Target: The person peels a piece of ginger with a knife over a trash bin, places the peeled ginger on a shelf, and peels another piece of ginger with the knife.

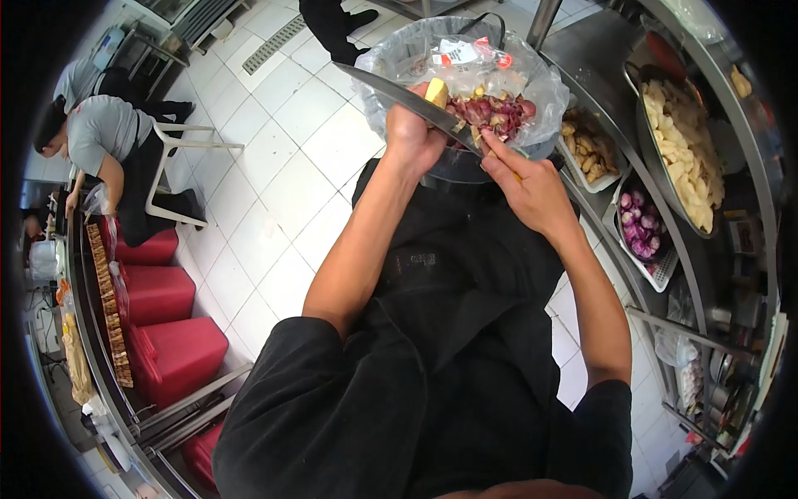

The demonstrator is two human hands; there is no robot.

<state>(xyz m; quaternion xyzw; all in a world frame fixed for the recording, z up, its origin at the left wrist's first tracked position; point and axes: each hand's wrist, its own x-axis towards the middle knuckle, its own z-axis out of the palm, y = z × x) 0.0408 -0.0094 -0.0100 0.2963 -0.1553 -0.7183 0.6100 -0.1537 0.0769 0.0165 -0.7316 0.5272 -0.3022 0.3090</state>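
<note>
My left hand [413, 134] grips a pale yellow peeled piece, apparently ginger [437, 92], whose end sticks up past the fingers. In my right hand [527, 187] is the handle of a large knife, its long steel blade [399, 93] slanting to the upper left across the front of my left hand. The blade hides part of that hand's fingers. Both hands are over the near side of a bin lined with a clear plastic bag [545, 103]. Inside lie reddish-purple onion or shallot skins [492, 115], pale scraps and a printed plastic wrapper [461, 52].
To my right, a steel rack [580, 59] holds a large bowl [662, 178] of pale peeled pieces. Lower are baskets of unpeeled ginger [589, 156] and purple shallots [641, 227]. Left are red bins [181, 349], a white chair [163, 146] and a bending person [109, 134]. Another person's legs [327, 28] stand beyond.
</note>
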